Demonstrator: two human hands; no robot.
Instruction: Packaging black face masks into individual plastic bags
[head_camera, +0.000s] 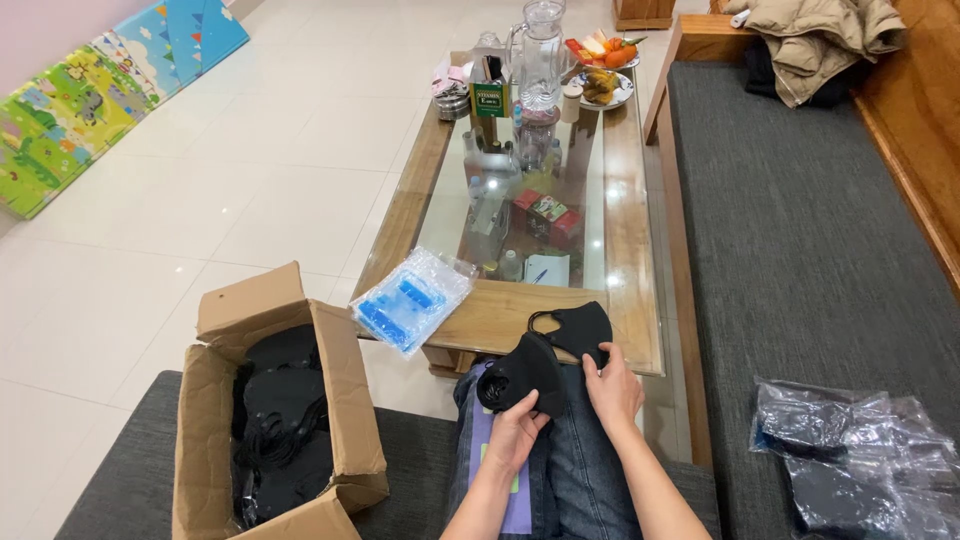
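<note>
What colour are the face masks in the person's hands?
Plain black: the masks, seen in the head view.

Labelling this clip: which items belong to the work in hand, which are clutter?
In hand: black face mask, left hand, right hand, cardboard box of black masks, clear bags.
Lying about: glass jug, fruit plate, jacket, play mat.

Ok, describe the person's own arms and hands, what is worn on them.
Both forearms are bare, with no sleeves in view. The left hand and right hand wear no gloves, and no watch, bracelet or ring shows. The fingers are uncovered. Blue jeans cover the lap beneath.
</note>
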